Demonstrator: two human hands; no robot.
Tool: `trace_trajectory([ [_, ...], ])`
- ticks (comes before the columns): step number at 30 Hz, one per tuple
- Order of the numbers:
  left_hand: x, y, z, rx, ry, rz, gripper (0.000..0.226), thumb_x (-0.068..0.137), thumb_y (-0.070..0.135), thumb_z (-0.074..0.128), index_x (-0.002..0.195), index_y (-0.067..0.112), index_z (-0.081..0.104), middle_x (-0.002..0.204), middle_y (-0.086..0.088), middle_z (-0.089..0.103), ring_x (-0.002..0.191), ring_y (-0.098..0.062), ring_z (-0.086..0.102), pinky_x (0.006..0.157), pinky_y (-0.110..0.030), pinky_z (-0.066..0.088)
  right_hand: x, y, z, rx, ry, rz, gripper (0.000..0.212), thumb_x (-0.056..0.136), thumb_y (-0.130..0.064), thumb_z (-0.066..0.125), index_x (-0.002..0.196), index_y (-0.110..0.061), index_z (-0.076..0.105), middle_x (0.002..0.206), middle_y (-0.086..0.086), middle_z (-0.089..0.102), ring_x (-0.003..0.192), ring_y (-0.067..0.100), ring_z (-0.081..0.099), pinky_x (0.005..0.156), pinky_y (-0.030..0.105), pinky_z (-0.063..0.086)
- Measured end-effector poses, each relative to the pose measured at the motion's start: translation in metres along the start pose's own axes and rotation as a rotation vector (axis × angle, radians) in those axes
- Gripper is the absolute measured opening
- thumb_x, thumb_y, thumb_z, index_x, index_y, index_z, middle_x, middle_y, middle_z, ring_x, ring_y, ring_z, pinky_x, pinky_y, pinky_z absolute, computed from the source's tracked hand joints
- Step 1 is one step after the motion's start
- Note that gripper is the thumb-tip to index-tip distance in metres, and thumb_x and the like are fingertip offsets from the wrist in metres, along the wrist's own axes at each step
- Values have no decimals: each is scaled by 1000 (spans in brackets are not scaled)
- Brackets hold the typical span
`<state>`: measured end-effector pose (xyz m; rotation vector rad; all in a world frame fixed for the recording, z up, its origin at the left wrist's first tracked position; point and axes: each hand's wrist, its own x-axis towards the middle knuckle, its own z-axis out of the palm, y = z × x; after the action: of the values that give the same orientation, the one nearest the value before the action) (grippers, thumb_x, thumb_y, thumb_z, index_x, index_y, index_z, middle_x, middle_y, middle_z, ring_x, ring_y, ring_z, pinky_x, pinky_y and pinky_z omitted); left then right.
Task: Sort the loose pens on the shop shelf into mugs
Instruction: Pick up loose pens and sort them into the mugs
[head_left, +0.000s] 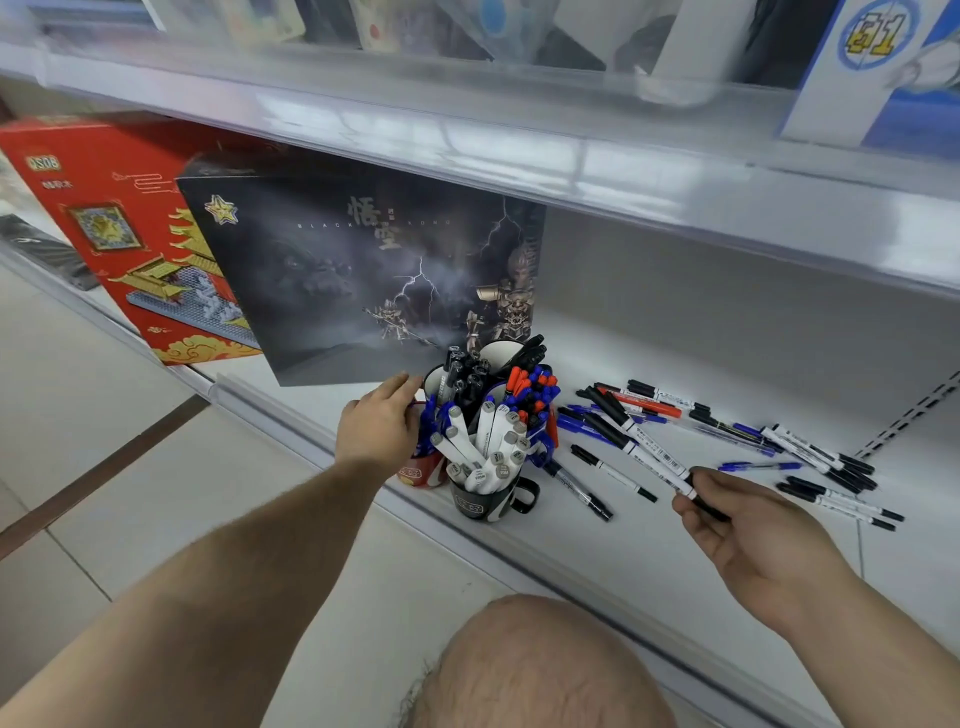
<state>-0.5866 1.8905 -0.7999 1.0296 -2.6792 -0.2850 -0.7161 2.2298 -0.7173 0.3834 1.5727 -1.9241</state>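
Nearest the camera a bare knee (535, 670) is seen, with both forearms stretched toward the white metal shop shelf (649, 551). Four crowded mugs are clustered on the shelf: a black ceramic mug (483, 501) of white grey-capped markers at the front, a red mug (423, 473) to its left, a blue mug (543, 447) of red and blue pens, and a white mug (501, 356) behind.

Trouble is judged likeliest from the crowding: a long marker pushed into a full mug could be deflected, could flick neighbours out, or could tip a mug, the front ones standing near the shelf edge. Loose black, blue and red pens (727, 431) lying spread to the right could be rolled off by a careless sleeve or wrist.

A white black-capped marker (649, 447) is pinched at its near end by the right hand (737, 525) between thumb and curled fingertips, its far end raised over the loose pens and aimed toward the mugs. The left hand (379, 426) is laid with relaxed fingers on the mug cluster's left side, apparently steadying it; whether anything is clasped cannot be told.
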Motion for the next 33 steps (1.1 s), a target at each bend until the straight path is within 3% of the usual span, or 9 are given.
trace_trajectory([
  [4,-1,4,1,255,-31,96,45,102,40,31,143,31,46,146,7,50,134,-20,47,100,-39,33,-4,1,1,7,5,7,5,93,-1,61,96,0,65,86,15,66,74,23,65,51,19,56],
  [6,-1,8,3,301,-94,77,48,103,43,26,147,30,41,151,8,45,139,-18,41,103,-39,32,-4,0,1,10,12,11,6,93,-1,61,97,0,65,87,15,67,74,23,65,51,19,56],
  [11,3,20,0,292,-279,-7,54,102,45,14,154,32,24,157,7,34,138,-18,41,106,-40,28,-7,0,1,18,14,16,6,94,-1,61,97,0,65,88,15,67,74,23,65,50,19,56],
  [16,7,25,-6,199,-439,13,53,101,52,11,145,42,38,147,7,48,131,-18,47,107,-44,22,-12,-1,-1,34,6,29,6,94,-1,61,98,0,65,88,16,66,75,23,65,50,19,56],
  [21,-6,19,-7,118,-444,32,53,103,51,17,155,41,8,164,5,10,150,-15,12,116,-50,4,-16,-4,-5,49,-2,28,5,94,-1,61,96,-1,65,86,15,66,74,22,65,50,19,56],
  [25,-11,25,-10,96,-483,6,57,103,50,17,156,31,10,163,9,17,150,-10,11,118,-49,-1,-20,-6,-8,60,5,32,5,94,-1,60,96,0,65,85,14,66,73,22,65,50,19,56],
  [29,-5,43,-32,96,-419,23,65,101,56,20,157,27,7,165,3,1,152,-15,-3,119,-50,-5,-31,-10,-11,112,6,49,5,95,0,59,96,0,64,86,15,65,75,23,64,50,19,56],
  [32,-5,99,-70,-97,-195,195,60,100,41,43,154,20,26,160,-1,29,147,-18,22,119,-40,13,-45,-16,-16,235,-24,103,7,95,-1,58,93,0,64,80,14,65,70,20,64,48,18,55],
  [33,-8,124,-84,-218,-222,240,54,99,34,48,150,20,36,152,0,42,140,-17,37,115,-34,23,-50,-18,-17,285,-37,128,8,96,-2,57,91,0,64,76,14,65,66,19,66,48,18,55],
])
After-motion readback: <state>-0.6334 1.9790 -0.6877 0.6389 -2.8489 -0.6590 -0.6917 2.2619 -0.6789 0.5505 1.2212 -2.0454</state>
